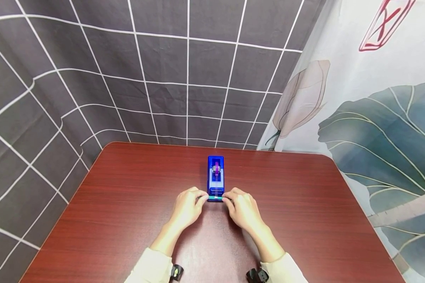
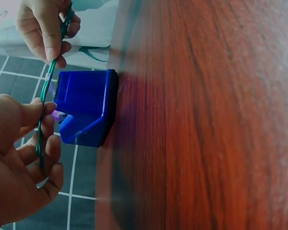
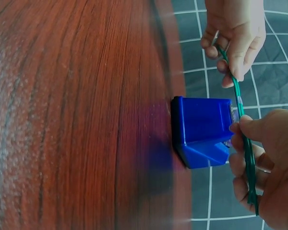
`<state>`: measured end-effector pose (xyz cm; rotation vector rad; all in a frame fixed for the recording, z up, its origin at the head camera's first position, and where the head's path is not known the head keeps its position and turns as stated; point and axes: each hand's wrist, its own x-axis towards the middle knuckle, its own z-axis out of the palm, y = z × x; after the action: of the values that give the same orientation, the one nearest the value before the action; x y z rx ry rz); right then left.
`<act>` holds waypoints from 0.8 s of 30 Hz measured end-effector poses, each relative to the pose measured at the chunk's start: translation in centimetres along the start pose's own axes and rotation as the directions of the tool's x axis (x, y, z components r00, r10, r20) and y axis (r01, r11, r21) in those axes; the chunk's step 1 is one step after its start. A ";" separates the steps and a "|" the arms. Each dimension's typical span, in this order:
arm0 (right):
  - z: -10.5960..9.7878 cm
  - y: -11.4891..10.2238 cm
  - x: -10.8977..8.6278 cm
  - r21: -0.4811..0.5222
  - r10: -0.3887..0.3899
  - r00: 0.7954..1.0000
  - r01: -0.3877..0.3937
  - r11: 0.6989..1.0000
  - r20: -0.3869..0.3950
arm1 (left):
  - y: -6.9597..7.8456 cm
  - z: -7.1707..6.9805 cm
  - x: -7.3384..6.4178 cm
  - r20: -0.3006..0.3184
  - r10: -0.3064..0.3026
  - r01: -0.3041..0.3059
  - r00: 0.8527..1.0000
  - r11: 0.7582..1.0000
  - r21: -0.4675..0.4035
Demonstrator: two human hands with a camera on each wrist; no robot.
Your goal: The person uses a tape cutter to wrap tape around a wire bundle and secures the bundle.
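Note:
A blue tape dispenser (image 1: 210,179) stands on the table with a purple-cored roll (image 1: 217,168) in it. Stretched level across its front end is a thin bundle of green strands (image 3: 250,165). My left hand (image 1: 187,207) pinches the left part of this bundle between thumb and fingers; my right hand (image 1: 245,210) pinches the right part. Between the two grips, a short pale, shiny band of tape (image 3: 239,101) shows on the strands. In both wrist views the bundle runs close by the dispenser's top front edge, and its loose ends lie against the curled fingers.
The reddish-brown wooden table (image 1: 127,196) extends around the dispenser on all sides. Behind it hangs a dark grey gridded curtain (image 1: 166,94), and a white leaf-patterned curtain (image 1: 304,133) hangs to the right. Small black wrist cameras (image 1: 256,275) sit at the cuffs.

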<state>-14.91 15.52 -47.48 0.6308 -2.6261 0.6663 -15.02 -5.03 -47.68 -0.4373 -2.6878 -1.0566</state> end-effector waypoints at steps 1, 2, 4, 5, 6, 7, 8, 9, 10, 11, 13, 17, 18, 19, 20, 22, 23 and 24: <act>0.0 0.0 0.0 -0.002 0.000 1.000 0.000 1.000 -0.001 | 0.0 0.0 0.0 0.001 -0.003 0.003 1.000 1.000 -0.001; 0.0 0.0 0.0 -0.003 0.000 1.000 0.000 1.000 -0.002 | 0.1 0.0 0.0 0.002 -0.006 0.006 1.000 1.000 -0.003; 0.1 0.0 0.0 -0.007 -0.004 1.000 0.004 1.000 -0.009 | 0.1 -0.1 0.0 0.004 -0.013 0.013 1.000 1.000 -0.005; 0.1 0.1 0.0 -0.009 -0.007 1.000 0.007 1.000 -0.014 | 0.1 -0.1 0.0 0.004 -0.019 0.019 1.000 1.000 -0.008; 0.1 0.1 0.0 -0.013 -0.013 1.000 0.013 1.000 -0.019 | 0.2 -0.1 0.0 0.003 -0.020 0.020 1.000 1.000 -0.008; 0.2 0.1 0.0 -0.017 -0.021 0.999 0.020 1.000 -0.024 | 0.2 -0.1 0.1 0.002 -0.021 0.021 1.000 1.000 -0.009; 0.2 0.1 0.0 -0.021 -0.028 0.999 0.027 0.999 -0.030 | 0.2 -0.1 0.1 0.001 -0.022 0.022 1.000 1.000 -0.010; 0.2 0.2 0.0 -0.025 -0.034 0.999 0.033 0.999 -0.034 | 0.2 -0.1 0.1 0.000 -0.022 0.022 1.000 1.000 -0.009; 0.2 0.2 0.0 -0.029 -0.040 0.999 0.039 0.999 -0.036 | 0.2 -0.1 0.1 -0.001 -0.022 0.022 1.000 1.000 -0.009; 0.2 0.2 0.1 -0.031 -0.044 0.998 0.043 0.999 -0.038 | 0.2 -0.1 0.1 -0.002 -0.021 0.021 1.000 1.000 -0.009; 0.2 0.2 0.1 -0.034 -0.044 0.998 0.042 0.999 -0.035 | 0.1 -0.1 0.1 -0.002 -0.019 0.019 1.000 1.000 -0.009; 0.2 0.1 0.1 -0.025 -0.022 0.999 0.021 0.999 -0.027 | 0.1 0.0 0.1 -0.008 -0.014 0.014 1.000 1.000 -0.005; 0.2 0.1 0.1 -0.024 -0.016 1.000 0.015 1.000 -0.026 | 0.1 0.0 0.1 -0.011 -0.014 0.014 1.000 1.000 -0.003; 0.2 0.1 0.1 -0.024 -0.011 1.000 0.011 1.000 -0.024 | 0.1 0.0 0.1 -0.014 -0.014 0.014 1.000 1.000 -0.002; 0.2 0.1 0.1 -0.020 -0.007 1.000 0.006 1.000 -0.024 | 0.0 0.1 0.1 -0.017 -0.014 0.014 1.000 1.000 -0.001; 0.2 0.1 0.1 -0.022 -0.003 1.000 0.003 1.000 -0.022 | 0.0 0.1 0.1 -0.024 -0.016 0.016 1.000 1.000 -0.002; 0.2 0.1 0.1 -0.020 0.001 1.000 -0.001 1.000 -0.019 | 0.0 0.1 0.1 -0.026 -0.019 0.019 0.999 1.000 -0.004; 0.2 0.1 0.1 -0.018 0.003 1.000 -0.004 1.000 -0.016 | 0.0 0.1 0.1 -0.029 -0.022 0.022 0.999 1.000 -0.008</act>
<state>-15.08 15.48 -47.67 0.6135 -2.6165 0.6447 -15.09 -4.95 -47.76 -0.3918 -2.6700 -1.0709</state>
